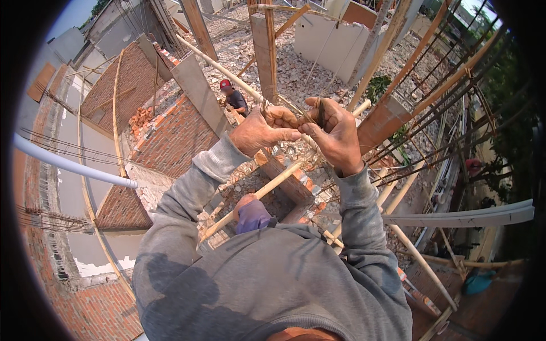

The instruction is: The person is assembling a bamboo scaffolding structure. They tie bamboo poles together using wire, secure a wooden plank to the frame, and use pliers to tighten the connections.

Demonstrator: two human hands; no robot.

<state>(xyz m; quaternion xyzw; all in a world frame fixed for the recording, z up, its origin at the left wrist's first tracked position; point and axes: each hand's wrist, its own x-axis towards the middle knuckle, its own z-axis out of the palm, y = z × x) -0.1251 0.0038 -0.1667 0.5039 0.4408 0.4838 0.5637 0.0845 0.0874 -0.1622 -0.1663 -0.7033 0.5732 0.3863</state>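
The left hand and right hand pinched thin dark wire between their fingers (strands poked up above them). A bamboo pole slanted beyond the fingers.

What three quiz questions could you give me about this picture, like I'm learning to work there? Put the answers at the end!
1. True or false: the left hand and the right hand are stretched far apart.

2. Pick one: what colour is the cap on the person down below?
A) yellow
B) red
C) white

3. Say it in your own words: what shows between the right hand's fingers?

Key:
1. False. The hands are close together, fingertips to fingertips.
2. B.
3. Thin dark strands that look like wire.
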